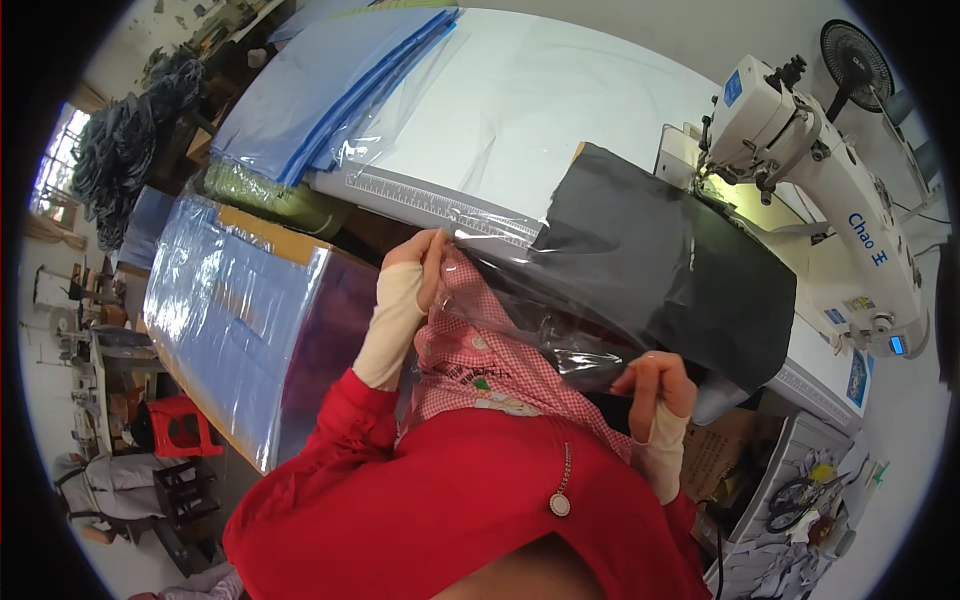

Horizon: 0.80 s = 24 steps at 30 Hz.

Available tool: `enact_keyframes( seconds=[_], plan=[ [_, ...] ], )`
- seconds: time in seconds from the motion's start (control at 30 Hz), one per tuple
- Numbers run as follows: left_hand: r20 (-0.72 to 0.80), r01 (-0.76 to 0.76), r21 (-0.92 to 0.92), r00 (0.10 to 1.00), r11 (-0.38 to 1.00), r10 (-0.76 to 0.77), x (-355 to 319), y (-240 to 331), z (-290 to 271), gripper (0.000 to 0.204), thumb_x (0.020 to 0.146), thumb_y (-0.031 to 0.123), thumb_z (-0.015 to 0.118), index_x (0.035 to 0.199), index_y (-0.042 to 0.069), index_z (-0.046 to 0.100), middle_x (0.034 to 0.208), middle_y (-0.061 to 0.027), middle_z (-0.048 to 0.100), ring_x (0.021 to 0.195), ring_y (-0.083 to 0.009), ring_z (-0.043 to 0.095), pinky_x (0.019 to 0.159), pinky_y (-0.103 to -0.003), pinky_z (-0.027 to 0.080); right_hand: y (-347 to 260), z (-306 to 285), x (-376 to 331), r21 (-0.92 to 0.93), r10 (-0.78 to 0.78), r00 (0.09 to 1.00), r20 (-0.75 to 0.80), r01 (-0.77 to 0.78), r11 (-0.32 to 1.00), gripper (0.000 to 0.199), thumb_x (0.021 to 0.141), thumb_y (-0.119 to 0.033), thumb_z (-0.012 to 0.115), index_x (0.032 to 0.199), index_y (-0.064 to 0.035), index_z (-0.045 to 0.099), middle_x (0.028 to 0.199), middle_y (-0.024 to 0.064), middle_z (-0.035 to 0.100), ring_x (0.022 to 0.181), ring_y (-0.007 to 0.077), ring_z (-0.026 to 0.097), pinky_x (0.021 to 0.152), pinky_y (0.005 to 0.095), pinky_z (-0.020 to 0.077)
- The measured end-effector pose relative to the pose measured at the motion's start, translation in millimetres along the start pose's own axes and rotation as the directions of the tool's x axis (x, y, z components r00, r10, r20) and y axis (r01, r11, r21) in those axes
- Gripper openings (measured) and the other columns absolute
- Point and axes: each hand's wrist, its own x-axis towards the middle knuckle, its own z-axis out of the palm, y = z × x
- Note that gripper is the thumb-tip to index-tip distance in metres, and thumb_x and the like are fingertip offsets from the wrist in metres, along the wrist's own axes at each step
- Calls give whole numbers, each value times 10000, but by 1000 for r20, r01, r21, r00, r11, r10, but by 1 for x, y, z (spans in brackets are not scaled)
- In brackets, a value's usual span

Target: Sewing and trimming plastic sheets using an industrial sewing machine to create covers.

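A clear plastic sheet (490, 275) stretches between my two hands at the table's near edge. My left hand (430, 262) pinches its left corner, beside the ruler strip along the edge. Lower and to the right, my right hand (660, 383) is closed on the sheet's near edge, where the plastic bunches and shines. Beyond the plastic lies a black sheet of material (650, 255), draped over the table edge with its right part close to the sewing machine (800, 150). Whether the plastic and the black sheet are joined, I cannot tell.
Blue plastic-covered sheets (330, 90) are stacked on the white table (560, 80) at the far left. A large plastic-wrapped stack (230, 320) stands at my left. A bin of scraps (790, 510) is at lower right. Behind the machine stands a black fan (856, 58).
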Motion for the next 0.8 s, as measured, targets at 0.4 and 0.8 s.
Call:
enact_keyframes(
  seconds=[0.4, 0.8],
  plan=[
    [297, 612, -528, 783, 589, -547, 3, -20, -50, 489, 860, 523, 467, 893, 45, 565, 747, -77, 623, 623, -140, 583, 575, -242, 451, 19, -8, -10, 69, 173, 968, -180, -163, 984, 98, 907, -67, 434, 830, -23, 478, 555, -25, 441, 435, 11, 381, 411, 159, 307],
    [291, 459, 58, 842, 887, -455, -20, 28, -40, 430, 773, 429, 610, 744, 0, 593, 566, -20, 520, 522, -84, 467, 504, -236, 362, 29, -9, -12, -330, -110, 991, -69, 81, 940, 107, 898, -107, 494, 882, -7, 527, 538, -9, 474, 436, 33, 428, 423, 180, 345]
  ],
)
